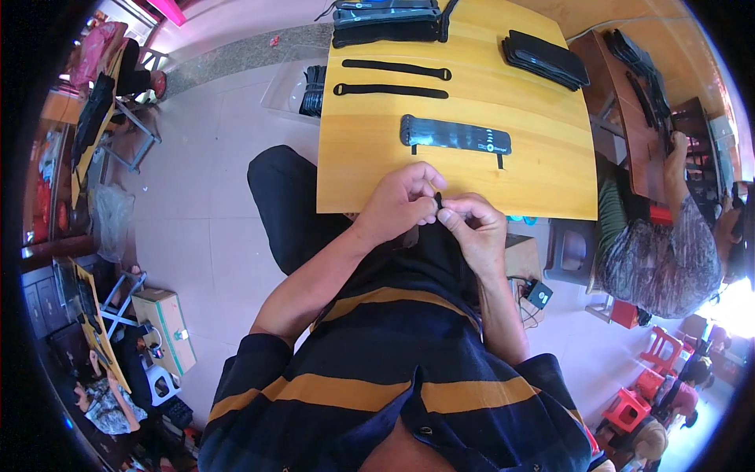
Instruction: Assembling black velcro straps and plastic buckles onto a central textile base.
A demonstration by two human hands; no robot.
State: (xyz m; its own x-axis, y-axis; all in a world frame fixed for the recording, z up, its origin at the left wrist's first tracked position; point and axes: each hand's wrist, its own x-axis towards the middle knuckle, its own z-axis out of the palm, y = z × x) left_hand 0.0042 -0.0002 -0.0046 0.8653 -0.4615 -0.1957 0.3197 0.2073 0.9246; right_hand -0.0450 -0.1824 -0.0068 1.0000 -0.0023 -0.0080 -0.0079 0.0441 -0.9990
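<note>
Just off the near edge of the wooden table, my left hand (403, 203) and my right hand (475, 230) meet, both with fingers pinched on a small black strap (438, 202). Fingers hide most of that strap. Beyond them on the table lies a flat dark glossy pack (456, 135) with pale print at its right end. Two short black strips (500, 160) stick out from under its near side. Farther back, two long black straps with loop ends lie side by side: the farther strap (393, 68) and the nearer strap (393, 91).
A stack of black packs (544, 60) sits at the table's far right, another pile (387, 22) at the far left. Black straps in a clear container (312, 90) stand beside the left edge. A person (661, 252) works at a brown table (637, 141) on the right.
</note>
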